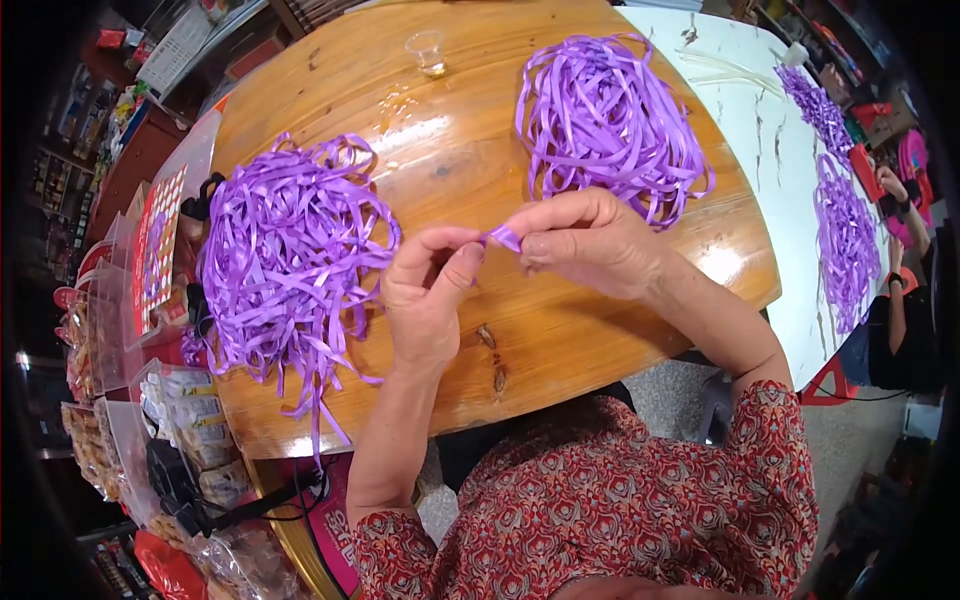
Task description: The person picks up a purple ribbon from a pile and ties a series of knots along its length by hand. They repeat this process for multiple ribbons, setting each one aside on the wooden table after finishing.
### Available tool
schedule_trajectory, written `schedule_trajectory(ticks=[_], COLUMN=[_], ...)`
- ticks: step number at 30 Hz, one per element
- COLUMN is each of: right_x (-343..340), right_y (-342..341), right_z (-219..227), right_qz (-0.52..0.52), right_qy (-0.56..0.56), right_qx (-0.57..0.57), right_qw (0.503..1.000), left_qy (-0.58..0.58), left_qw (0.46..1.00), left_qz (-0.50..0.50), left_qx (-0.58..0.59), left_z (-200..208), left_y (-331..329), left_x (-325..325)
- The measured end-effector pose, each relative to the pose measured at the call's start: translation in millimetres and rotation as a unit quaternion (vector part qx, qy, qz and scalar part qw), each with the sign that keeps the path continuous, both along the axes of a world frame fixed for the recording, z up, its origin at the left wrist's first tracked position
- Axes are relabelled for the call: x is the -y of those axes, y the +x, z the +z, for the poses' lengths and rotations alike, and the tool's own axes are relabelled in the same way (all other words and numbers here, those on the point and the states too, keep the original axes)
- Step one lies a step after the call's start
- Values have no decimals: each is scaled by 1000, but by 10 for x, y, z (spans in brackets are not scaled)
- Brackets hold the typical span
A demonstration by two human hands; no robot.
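Between my two hands, over the middle of the wooden table, a short stretch of shiny purple ribbon [503, 237] shows. My left hand [428, 285] pinches one part of it between thumb and forefinger. Thumb and fingers of my right hand [590, 240] close on the other part. To the left lies a large tangled heap of purple ribbon [290, 250], with some strands hanging past the table's near edge. A second heap of purple ribbon [610, 125] lies beyond my right hand. Whether the held piece joins either heap is hidden by my fingers.
A clear plastic cup [427, 55] stands at the far side of the wooden table [460, 110], near wet drops. On the right, a white marbled table [745, 130] bears more purple ribbon [845, 240]; another person [900, 310] sits beyond. Packaged goods [190, 430] crowd the left edge.
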State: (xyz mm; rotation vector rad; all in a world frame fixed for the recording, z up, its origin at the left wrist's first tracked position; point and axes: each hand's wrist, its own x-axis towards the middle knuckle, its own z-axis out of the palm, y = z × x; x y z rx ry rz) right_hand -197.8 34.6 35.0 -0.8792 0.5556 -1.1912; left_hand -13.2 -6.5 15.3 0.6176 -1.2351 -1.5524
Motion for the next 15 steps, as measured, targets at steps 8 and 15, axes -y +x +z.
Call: schedule_trajectory(ticks=[8,15], right_x=[33,56], right_y=[135,170], right_z=[-167,-67], right_qz=[-127,-280], right_qy=[-144,-431], right_qx=[-227,-464], right_qw=[955,722], left_qy=[-145,42], left_qw=[964,996], left_qz=[144,70], left_qx=[172,36], left_z=[-132,-113], left_y=[-93,-82], left_x=[-94,-112])
